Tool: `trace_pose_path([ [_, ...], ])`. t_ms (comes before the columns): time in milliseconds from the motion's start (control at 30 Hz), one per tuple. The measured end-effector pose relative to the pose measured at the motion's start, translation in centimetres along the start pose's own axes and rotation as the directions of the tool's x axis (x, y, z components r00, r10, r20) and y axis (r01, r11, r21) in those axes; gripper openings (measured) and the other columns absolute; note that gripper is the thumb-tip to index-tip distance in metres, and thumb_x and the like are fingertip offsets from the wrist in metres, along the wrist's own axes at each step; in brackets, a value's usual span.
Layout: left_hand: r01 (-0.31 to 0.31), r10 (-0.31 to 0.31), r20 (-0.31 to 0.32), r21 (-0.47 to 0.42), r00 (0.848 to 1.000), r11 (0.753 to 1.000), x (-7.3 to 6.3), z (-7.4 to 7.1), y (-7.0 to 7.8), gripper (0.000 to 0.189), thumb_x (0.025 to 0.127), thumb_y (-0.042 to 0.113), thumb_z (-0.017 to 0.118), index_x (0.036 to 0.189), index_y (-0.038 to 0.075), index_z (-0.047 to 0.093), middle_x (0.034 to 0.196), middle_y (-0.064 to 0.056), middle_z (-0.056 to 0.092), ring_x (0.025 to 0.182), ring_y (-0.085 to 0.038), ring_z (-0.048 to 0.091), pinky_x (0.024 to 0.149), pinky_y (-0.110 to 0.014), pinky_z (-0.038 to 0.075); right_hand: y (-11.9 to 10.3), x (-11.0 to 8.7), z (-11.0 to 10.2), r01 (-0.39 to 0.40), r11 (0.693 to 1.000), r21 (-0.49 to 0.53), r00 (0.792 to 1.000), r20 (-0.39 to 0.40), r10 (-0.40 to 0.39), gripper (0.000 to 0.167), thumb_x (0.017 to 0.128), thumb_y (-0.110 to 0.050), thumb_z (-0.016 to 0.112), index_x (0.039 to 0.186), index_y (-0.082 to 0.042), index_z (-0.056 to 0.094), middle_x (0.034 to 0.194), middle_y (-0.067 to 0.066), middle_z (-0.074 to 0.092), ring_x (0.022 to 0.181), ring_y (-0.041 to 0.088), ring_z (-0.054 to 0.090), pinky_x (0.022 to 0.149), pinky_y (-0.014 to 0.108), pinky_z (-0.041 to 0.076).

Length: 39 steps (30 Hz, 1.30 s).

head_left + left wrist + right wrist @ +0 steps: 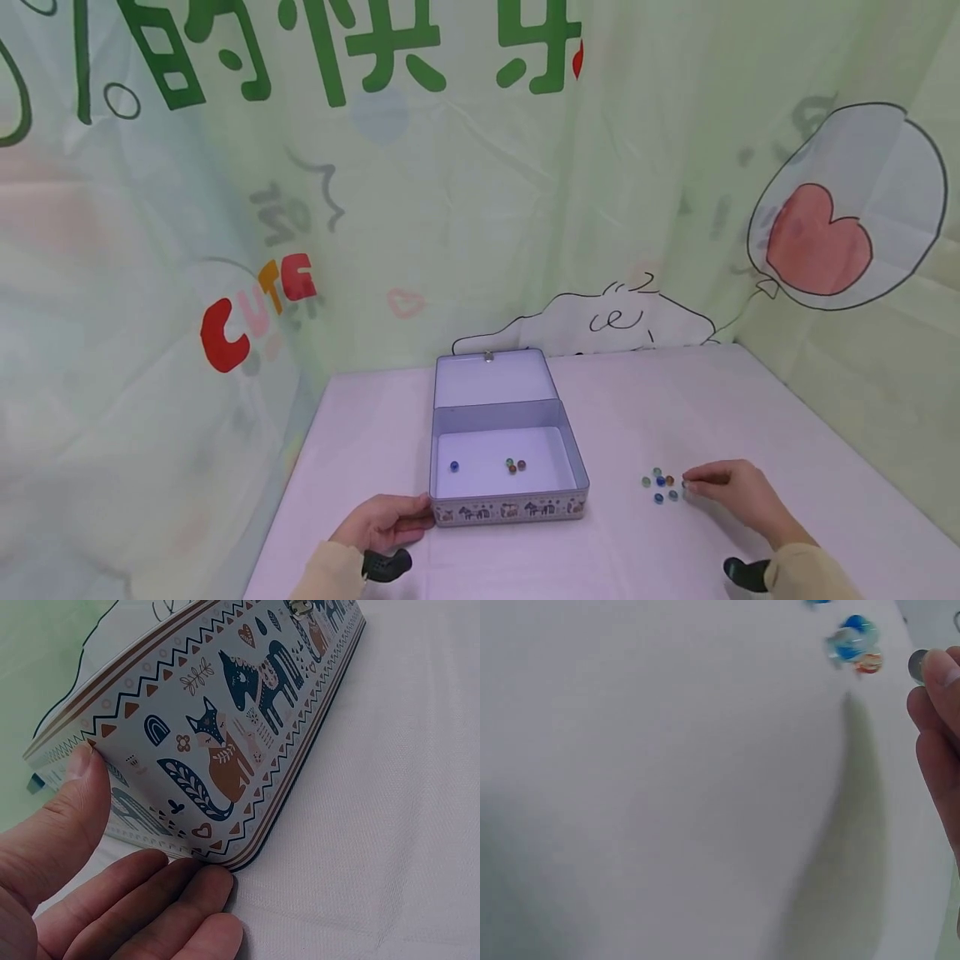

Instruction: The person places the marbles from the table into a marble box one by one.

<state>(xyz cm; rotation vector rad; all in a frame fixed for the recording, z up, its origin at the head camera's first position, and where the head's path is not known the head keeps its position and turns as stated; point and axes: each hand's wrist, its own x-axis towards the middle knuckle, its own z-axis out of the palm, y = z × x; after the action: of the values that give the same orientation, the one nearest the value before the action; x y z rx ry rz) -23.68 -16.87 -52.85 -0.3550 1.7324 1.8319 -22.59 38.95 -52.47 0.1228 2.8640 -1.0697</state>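
Observation:
My right hand [738,493] pinches a small glass marble [919,667] between thumb and fingertips, beside a cluster of loose marbles [661,482] in blue, green and amber. An open, hinged tin box [509,507] stands left of them, its lid [495,379] tilted back. Inside lie a blue marble [454,467] on the left and a small group of green and brown marbles [512,468] nearer the middle. At the box's front left corner is my left hand [387,522]. Its thumb lies against the patterned side [210,757], with relaxed fingertips at the bottom edge.
The box and loose marbles are on a pale, cloth-covered table [615,400]. A printed curtain [480,208] with green characters hangs behind the table and along both sides. Black wrist straps [386,566] show below the hands.

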Motion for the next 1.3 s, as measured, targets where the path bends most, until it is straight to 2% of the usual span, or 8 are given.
trace_pose_path([
  [233, -0.001, 0.001, 0.011, 0.007, 1.000, 1.000, 0.3, -0.1, 0.0, 0.043, 0.094, 0.018, 0.075, 0.125, -0.010, 0.066, 0.109, -0.017, 0.078, 0.098, -0.022, 0.076, 0.098, -0.043, 0.059, -0.9, -0.3, -2.1, 0.037, 0.998, 0.047, 0.999, -0.024, -0.036, 0.035, 0.093, -0.023, 0.077, 0.116, 0.002, 0.074, 0.112, 0.017, 0.076, 0.098, 0.023, 0.072, 0.084, 0.041, 0.062],
  [367, -0.008, 0.008, 0.011, 0.006, 1.000, 1.000, 0.3, -0.1, -0.1, 0.042, 0.095, 0.018, 0.075, 0.125, -0.010, 0.066, 0.109, -0.017, 0.078, 0.098, -0.022, 0.075, 0.099, -0.043, 0.059, -1.7, 0.2, -2.3, 0.069, 0.996, 0.051, 0.998, -0.018, -0.068, 0.033, 0.093, -0.021, 0.076, 0.117, 0.002, 0.074, 0.111, 0.017, 0.077, 0.095, 0.019, 0.072, 0.083, 0.037, 0.063],
  [467, -0.014, 0.014, 0.001, 0.004, 1.000, 1.000, 0.2, -0.1, 0.0, 0.041, 0.095, 0.017, 0.074, 0.124, -0.010, 0.067, 0.109, -0.018, 0.078, 0.098, -0.022, 0.076, 0.098, -0.043, 0.059, -3.4, 1.0, -2.0, 0.089, 0.993, 0.073, 0.996, -0.009, -0.089, 0.032, 0.093, -0.019, 0.076, 0.117, 0.003, 0.073, 0.111, 0.017, 0.077, 0.096, 0.021, 0.073, 0.086, 0.039, 0.063],
  [667, -0.020, 0.020, 0.000, 0.002, 1.000, 1.000, 0.0, 0.0, 0.1, 0.037, 0.096, 0.017, 0.073, 0.122, -0.009, 0.068, 0.111, -0.019, 0.077, 0.097, -0.021, 0.076, 0.097, -0.041, 0.060, -9.1, 3.2, 0.8, 0.156, 0.979, 0.128, 0.988, -0.002, -0.157, 0.025, 0.093, -0.013, 0.075, 0.115, 0.000, 0.075, 0.110, 0.015, 0.077, 0.099, 0.026, 0.073, 0.090, 0.046, 0.062],
  [833, -0.014, 0.014, 0.015, -0.005, 1.000, 1.000, -0.1, 0.1, -0.2, 0.036, 0.096, 0.018, 0.073, 0.121, -0.008, 0.070, 0.108, -0.016, 0.078, 0.096, -0.020, 0.075, 0.098, -0.042, 0.059, -14.2, 5.2, 4.5, 0.197, 0.959, 0.204, 0.978, 0.020, -0.206, 0.019, 0.091, -0.009, 0.077, 0.109, -0.004, 0.078, 0.106, 0.011, 0.078, 0.096, 0.023, 0.074, 0.090, 0.044, 0.062],
  [933, -0.018, 0.018, 0.030, -0.004, 0.999, 1.000, -0.1, 0.2, -0.5, 0.034, 0.097, 0.018, 0.072, 0.120, -0.008, 0.070, 0.108, -0.017, 0.078, 0.096, -0.020, 0.076, 0.099, -0.044, 0.059, -16.3, 6.1, 6.6, 0.228, 0.947, 0.227, 0.969, 0.038, -0.243, 0.016, 0.090, -0.006, 0.077, 0.106, -0.005, 0.079, 0.103, 0.009, 0.078, 0.093, 0.021, 0.074, 0.088, 0.040, 0.063],
  [1100, -0.019, 0.019, 0.022, -0.002, 1.000, 1.000, 0.2, 0.1, -0.7, 0.038, 0.096, 0.018, 0.073, 0.122, -0.009, 0.069, 0.111, -0.020, 0.077, 0.097, -0.020, 0.076, 0.099, -0.044, 0.058, -18.1, 6.7, 8.4, 0.261, 0.938, 0.229, 0.960, 0.042, -0.278, 0.015, 0.089, -0.004, 0.077, 0.104, -0.005, 0.080, 0.100, 0.005, 0.078, 0.089, 0.015, 0.072, 0.085, 0.037, 0.063],
  [1300, -0.011, 0.011, 0.010, -0.005, 1.000, 1.000, 0.4, -0.1, -0.2, 0.045, 0.094, 0.018, 0.075, 0.126, -0.011, 0.065, 0.111, -0.019, 0.077, 0.097, -0.021, 0.075, 0.099, -0.044, 0.058, -18.5, 6.9, 8.6, 0.249, 0.940, 0.234, 0.963, 0.044, -0.266, 0.014, 0.089, -0.004, 0.078, 0.102, -0.007, 0.081, 0.100, 0.005, 0.078, 0.090, 0.015, 0.072, 0.085, 0.038, 0.063],
])
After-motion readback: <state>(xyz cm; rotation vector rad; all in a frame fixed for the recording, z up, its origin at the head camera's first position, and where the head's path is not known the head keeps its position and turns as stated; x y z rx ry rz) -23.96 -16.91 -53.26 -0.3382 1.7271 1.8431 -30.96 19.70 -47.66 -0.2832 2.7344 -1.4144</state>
